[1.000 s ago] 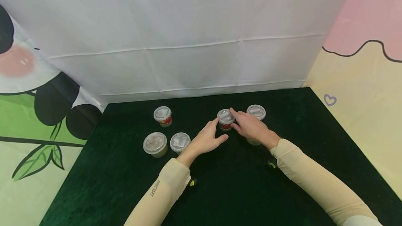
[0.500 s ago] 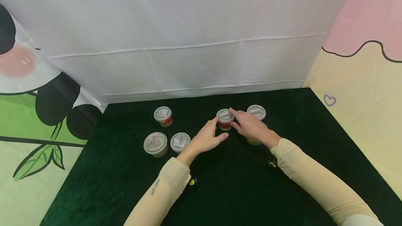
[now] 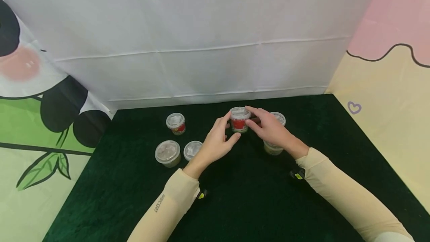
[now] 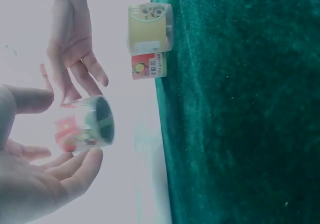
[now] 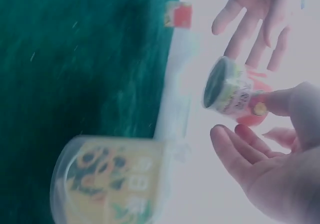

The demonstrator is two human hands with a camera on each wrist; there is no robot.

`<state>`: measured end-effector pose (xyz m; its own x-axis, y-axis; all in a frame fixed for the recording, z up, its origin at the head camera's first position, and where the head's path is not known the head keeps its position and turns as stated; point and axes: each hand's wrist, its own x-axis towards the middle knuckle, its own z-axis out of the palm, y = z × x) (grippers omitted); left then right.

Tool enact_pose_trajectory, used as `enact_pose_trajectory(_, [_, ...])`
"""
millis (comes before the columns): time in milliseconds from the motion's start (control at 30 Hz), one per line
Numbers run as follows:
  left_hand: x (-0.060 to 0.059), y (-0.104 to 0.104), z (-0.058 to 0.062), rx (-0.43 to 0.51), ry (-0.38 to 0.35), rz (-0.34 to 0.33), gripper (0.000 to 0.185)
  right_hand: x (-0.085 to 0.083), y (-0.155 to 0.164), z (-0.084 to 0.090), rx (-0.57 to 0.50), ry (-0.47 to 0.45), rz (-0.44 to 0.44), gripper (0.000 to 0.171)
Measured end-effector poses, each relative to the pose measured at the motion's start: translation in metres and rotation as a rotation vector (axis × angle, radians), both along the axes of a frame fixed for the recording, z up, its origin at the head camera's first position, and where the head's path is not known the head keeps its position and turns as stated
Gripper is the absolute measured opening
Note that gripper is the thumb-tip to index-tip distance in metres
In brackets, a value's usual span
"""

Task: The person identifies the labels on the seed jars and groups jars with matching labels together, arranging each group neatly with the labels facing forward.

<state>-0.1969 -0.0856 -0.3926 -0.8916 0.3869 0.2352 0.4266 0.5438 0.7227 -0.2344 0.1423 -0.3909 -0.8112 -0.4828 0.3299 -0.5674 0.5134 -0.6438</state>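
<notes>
both hands pinch the red tub [image 3: 239,120], lifted clear of the green desk [image 3: 255,201]: left hand [image 3: 215,145] on its left side, right hand [image 3: 270,130] on its right, near the yellow tub [image 3: 273,148].

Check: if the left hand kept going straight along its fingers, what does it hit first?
Probably only the red-labelled jar, which the left hand and right hand already hold above the green cloth. Beyond it, likely the white backdrop; depth is unclear.

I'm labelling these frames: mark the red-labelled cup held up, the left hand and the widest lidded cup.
red-labelled cup [image 3: 239,124], head view, its red label.
left hand [image 3: 215,148], head view, back of hand.
widest lidded cup [image 3: 167,151], head view, clear lid.
</notes>
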Motion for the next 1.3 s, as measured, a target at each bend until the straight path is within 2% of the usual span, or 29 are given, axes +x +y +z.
enact_pose_trajectory(133, [0.003,-0.002,0.006,0.073,0.085,-0.011,0.072,0.005,-0.002,0.006,-0.147,-0.087,0.032,0.052])
enact_pose_trajectory(267, [0.007,-0.004,0.011,0.151,0.128,-0.025,0.068,0.009,-0.003,0.012,-0.281,-0.205,0.061,0.05])
enact_pose_trajectory(367, [0.008,-0.005,0.014,0.186,0.15,-0.024,0.064,0.011,-0.004,0.016,-0.328,-0.238,0.082,0.049])
enact_pose_trajectory(500, [0.009,-0.007,0.015,0.222,0.155,-0.034,0.062,0.015,-0.004,0.02,-0.345,-0.261,0.1,0.048])
enact_pose_trajectory(767, [0.013,-0.011,0.015,0.221,0.133,-0.018,0.063,0.019,-0.005,0.02,-0.369,-0.351,0.121,0.048])
enact_pose_trajectory(1033, [0.013,-0.013,0.014,0.21,0.119,-0.017,0.061,0.018,-0.007,0.018,-0.377,-0.381,0.134,0.048])
enact_pose_trajectory(1300, [0.013,-0.015,0.013,0.206,0.1,-0.01,0.062,0.018,-0.009,0.015,-0.354,-0.411,0.11,0.054])
